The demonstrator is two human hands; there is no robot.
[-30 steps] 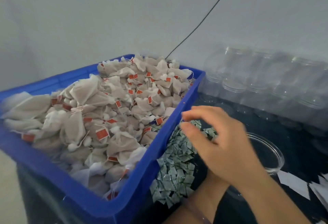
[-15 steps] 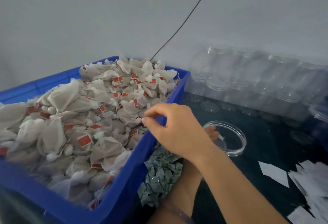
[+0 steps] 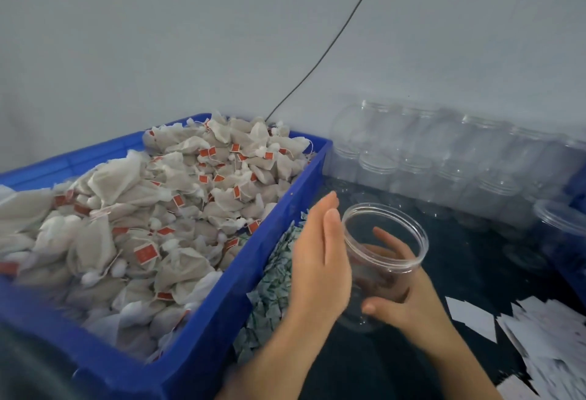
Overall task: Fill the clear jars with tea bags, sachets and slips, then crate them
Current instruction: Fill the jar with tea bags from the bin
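Head view: nearest, the right hand [image 3: 402, 301] is wrapped round a tilted open jar [image 3: 385, 241] beside the sachets [image 3: 272, 282]. The left hand [image 3: 320, 260] is flat, fingers straight, by its rim. Filling looks barely begun; the next move calls for tea bags [image 3: 152, 215] from the crate [image 3: 285, 209].

The dark surface [image 3: 475, 273] lies bare right of the clear plastic jar [image 3: 385, 268]; blue plastic crate [image 3: 285, 206] blocks left, stacked jars [image 3: 444, 158] behind.

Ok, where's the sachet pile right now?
Head view, lower centre: the sachets are heaped against the right wall of the blue crate, with the left hand just right of them, overlapping the pile's edge.
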